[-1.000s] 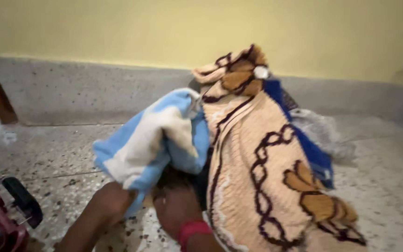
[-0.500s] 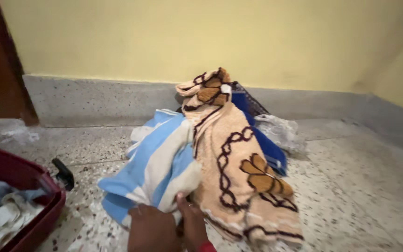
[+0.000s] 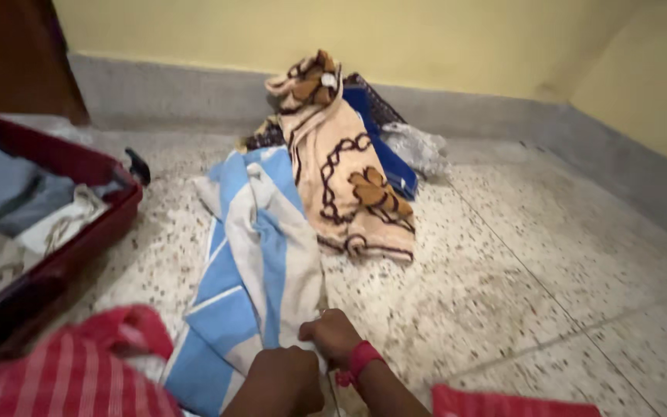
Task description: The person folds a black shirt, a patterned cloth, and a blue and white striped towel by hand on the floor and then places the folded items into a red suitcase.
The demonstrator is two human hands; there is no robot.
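A blue and white striped towel (image 3: 252, 255) lies stretched along the speckled floor toward me. My left hand (image 3: 281, 380) and my right hand (image 3: 332, 337), with a red band on its wrist, both grip the towel's near end. Beyond the towel a beige blanket with brown chain and leaf patterns (image 3: 345, 166) drapes over a blue basket (image 3: 384, 143).
An open red suitcase (image 3: 79, 232) holding folded clothes sits on the left. A red checked cloth (image 3: 79, 371) covers my lap at the bottom left. A clear plastic bag (image 3: 418, 147) lies by the basket. Yellow walls (image 3: 426, 38) meet in the far right corner.
The towel has been pulled off the pile toward me and now lies long on the floor. The view has backed away, showing more of the suitcase.
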